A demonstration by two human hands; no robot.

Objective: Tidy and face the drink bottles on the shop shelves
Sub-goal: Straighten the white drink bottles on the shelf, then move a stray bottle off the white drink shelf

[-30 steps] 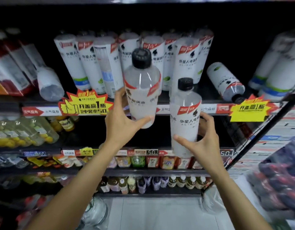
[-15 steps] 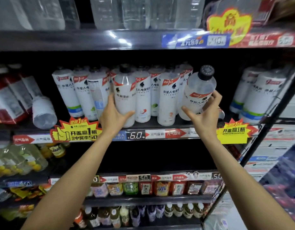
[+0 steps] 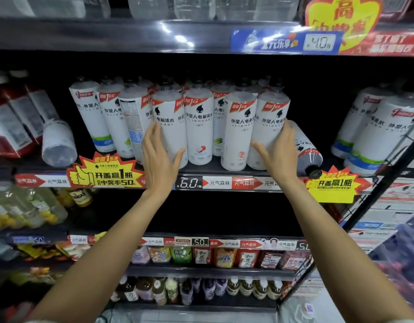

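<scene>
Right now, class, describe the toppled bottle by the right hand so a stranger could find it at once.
Find the middle shelf with its row of upright white bottles. At the row's right end, just behind the right hand, is the toppled bottle. Unlike its neighbours it lies on its side, black cap pointing outward.

We note upright bottles [image 3: 199,127] crowded mid-shelf [image 3: 201,170]. A toppled bottle [image 3: 306,148] lies right of them. Another toppled bottle [image 3: 58,142] lies left.

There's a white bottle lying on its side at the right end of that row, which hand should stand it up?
Right. The right hand rests against the row's end bottle, directly beside the toppled bottle; the left hand is several bottles away.
</scene>
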